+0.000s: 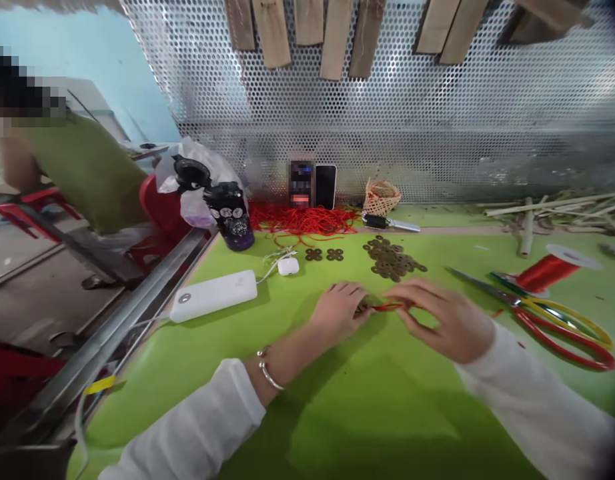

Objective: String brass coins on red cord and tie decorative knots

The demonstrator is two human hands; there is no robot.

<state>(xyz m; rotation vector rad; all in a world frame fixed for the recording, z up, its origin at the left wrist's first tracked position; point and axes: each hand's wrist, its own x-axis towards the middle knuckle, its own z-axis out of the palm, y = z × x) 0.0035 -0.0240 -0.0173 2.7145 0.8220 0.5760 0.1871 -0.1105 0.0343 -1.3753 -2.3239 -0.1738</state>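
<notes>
My left hand (340, 310) is closed around a few small bronze-coloured coins (360, 307), mostly hidden by its fingers. A red cord (386, 307) runs from them to my right hand (440, 317), whose thumb and fingertips pinch its other end. Just beyond the hands lies a loose pile of holed bronze coins (390, 259). To its left, two flat clusters of coins, a left one (314, 255) and a right one (335, 255), rest on the green tabletop (367, 413).
Scissors (537, 327) with red handles and a spool of red thread (550, 270) lie at right. Farther back are tangled red cord (307, 220), a woven basket (381, 197) and a black-handled tool (377, 221). A power bank (215, 295) and bottle (230, 217) stand left, near a seated person (82, 167).
</notes>
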